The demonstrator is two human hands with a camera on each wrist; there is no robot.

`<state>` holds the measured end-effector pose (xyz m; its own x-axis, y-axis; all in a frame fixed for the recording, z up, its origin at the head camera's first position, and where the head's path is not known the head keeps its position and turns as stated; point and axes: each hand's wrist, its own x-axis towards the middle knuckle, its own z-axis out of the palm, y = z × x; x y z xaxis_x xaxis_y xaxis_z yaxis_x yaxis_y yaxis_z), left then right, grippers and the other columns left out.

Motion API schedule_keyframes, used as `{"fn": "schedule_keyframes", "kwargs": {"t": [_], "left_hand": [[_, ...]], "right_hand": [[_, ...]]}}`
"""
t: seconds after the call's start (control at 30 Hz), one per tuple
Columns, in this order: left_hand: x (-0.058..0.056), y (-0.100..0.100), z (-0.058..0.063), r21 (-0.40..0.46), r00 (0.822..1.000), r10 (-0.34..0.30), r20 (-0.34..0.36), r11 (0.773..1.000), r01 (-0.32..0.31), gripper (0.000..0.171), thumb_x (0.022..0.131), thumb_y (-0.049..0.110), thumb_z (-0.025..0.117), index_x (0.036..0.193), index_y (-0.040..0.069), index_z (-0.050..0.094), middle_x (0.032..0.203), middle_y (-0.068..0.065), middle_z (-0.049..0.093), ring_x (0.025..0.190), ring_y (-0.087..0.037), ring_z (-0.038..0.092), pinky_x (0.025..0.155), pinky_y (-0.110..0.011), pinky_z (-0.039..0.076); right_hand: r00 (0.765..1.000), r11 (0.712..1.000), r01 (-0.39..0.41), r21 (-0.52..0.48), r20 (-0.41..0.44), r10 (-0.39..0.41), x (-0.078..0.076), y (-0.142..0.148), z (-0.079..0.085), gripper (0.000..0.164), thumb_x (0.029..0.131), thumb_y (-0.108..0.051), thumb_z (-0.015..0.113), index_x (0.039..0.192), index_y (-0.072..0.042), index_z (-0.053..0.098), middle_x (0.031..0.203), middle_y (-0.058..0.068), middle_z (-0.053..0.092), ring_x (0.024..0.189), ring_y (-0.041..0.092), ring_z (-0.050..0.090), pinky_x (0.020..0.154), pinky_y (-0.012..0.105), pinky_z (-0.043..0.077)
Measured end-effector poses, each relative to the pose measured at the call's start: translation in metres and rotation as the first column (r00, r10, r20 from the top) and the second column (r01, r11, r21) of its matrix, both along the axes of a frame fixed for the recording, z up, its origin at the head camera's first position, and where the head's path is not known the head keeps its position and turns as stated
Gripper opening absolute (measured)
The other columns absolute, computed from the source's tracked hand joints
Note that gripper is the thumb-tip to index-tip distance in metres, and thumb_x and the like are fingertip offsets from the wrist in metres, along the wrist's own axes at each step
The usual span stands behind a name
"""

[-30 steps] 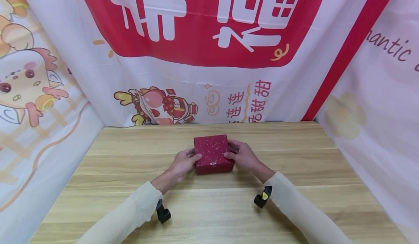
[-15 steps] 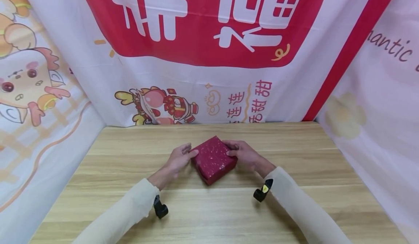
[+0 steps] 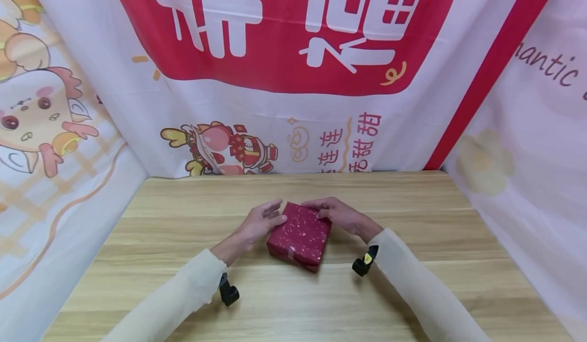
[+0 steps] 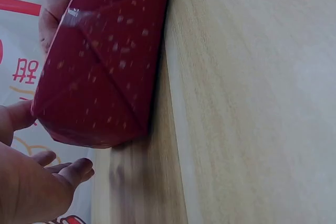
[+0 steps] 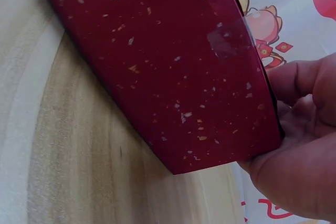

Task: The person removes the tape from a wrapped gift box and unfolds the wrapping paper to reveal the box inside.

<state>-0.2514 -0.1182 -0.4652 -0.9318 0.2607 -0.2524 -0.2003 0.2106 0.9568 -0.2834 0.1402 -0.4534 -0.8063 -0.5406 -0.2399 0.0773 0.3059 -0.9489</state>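
Note:
A gift-wrapped box (image 3: 300,235) in dark red speckled paper sits at an angle on the wooden table, between both hands. Its folded end flaps (image 4: 105,66) and a bit of clear tape show in the left wrist view. My right hand (image 3: 343,215) grips the far right corner, thumb on top and fingers behind; the right wrist view shows this hand (image 5: 304,145) close up at the corner. At the box's left side, my left hand (image 3: 259,225) has its thumb at the top edge, with the other fingers extended and spread away from the paper.
The wooden table (image 3: 183,250) runs back to a white printed cloth (image 3: 293,128) with a large red panel. Printed cloths also hang along the left and right sides. Black wrist cameras (image 3: 228,291) are strapped at both cuffs.
The box has turned on the table, first one corner and then a taped side coming toward the front. It also sits slightly nearer. The left fingers have loosened from its side; the right hand stays on it.

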Motion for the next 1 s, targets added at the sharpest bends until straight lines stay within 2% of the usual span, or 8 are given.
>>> {"fn": "schedule_keyframes", "kwargs": {"t": [0.3,0.43,0.57,0.73,0.9,1.0], "left_hand": [[0.0,0.006,0.0,0.01,1.0,-0.022,-0.018,1.0,0.022,0.06,0.091,0.021,0.069,0.147,0.02,0.046,0.159,-0.007,0.035,0.148,-0.03,0.029,0.122,-0.047,0.027],[-0.001,0.007,0.0,0.011,1.0,-0.02,-0.017,1.0,0.02,0.058,0.09,0.019,0.07,0.144,0.02,0.049,0.154,-0.008,0.043,0.144,-0.03,0.038,0.119,-0.047,0.033],[-0.002,0.006,-0.002,-0.011,1.0,-0.006,-0.024,1.0,0.006,0.056,0.087,0.018,0.073,0.14,0.021,0.054,0.148,-0.009,0.05,0.137,-0.03,0.048,0.115,-0.047,0.039],[-0.004,0.004,-0.002,-0.034,0.999,0.024,-0.03,0.999,-0.025,0.056,0.083,0.02,0.077,0.136,0.021,0.058,0.145,-0.008,0.054,0.134,-0.029,0.052,0.114,-0.046,0.041],[-0.004,0.004,-0.004,-0.026,0.998,0.053,-0.021,0.998,-0.054,0.053,0.082,0.02,0.078,0.132,0.017,0.061,0.138,-0.006,0.061,0.127,-0.026,0.058,0.11,-0.043,0.047],[-0.003,0.006,-0.005,-0.025,0.998,0.062,-0.028,0.998,-0.063,0.05,0.082,0.019,0.078,0.13,0.016,0.063,0.133,-0.005,0.065,0.122,-0.024,0.061,0.107,-0.041,0.049]], "right_hand": [[0.996,0.996,-0.089,0.003,0.012,0.089,-0.005,0.001,0.001,0.05,0.094,0.004,0.04,0.139,-0.012,0.056,0.137,0.013,0.06,0.102,0.019,0.065,0.083,0.029,0.056],[0.994,0.994,-0.106,0.004,0.008,0.106,-0.006,0.003,-0.001,0.05,0.094,0.004,0.041,0.139,-0.013,0.056,0.135,0.012,0.062,0.1,0.02,0.066,0.081,0.029,0.057],[0.997,0.997,-0.081,-0.014,0.009,0.081,-0.008,0.007,-0.006,0.046,0.096,0.003,0.045,0.136,-0.015,0.059,0.137,0.009,0.061,0.107,0.02,0.065,0.088,0.031,0.057],[0.999,0.997,-0.046,-0.058,0.005,0.047,-0.007,0.013,-0.011,0.039,0.096,-0.003,0.053,0.134,-0.012,0.06,0.136,0.01,0.062,0.112,0.02,0.064,0.097,0.034,0.054],[1.0,0.999,0.006,-0.045,-0.008,-0.006,-0.006,0.015,-0.016,0.034,0.097,-0.008,0.055,0.129,-0.016,0.065,0.138,0.005,0.061,0.12,0.02,0.06,0.107,0.038,0.047],[0.998,0.999,0.036,-0.019,-0.056,-0.038,-0.005,0.015,-0.017,0.032,0.097,-0.011,0.056,0.127,-0.017,0.067,0.136,0.003,0.062,0.121,0.02,0.06,0.106,0.039,0.048]]}}
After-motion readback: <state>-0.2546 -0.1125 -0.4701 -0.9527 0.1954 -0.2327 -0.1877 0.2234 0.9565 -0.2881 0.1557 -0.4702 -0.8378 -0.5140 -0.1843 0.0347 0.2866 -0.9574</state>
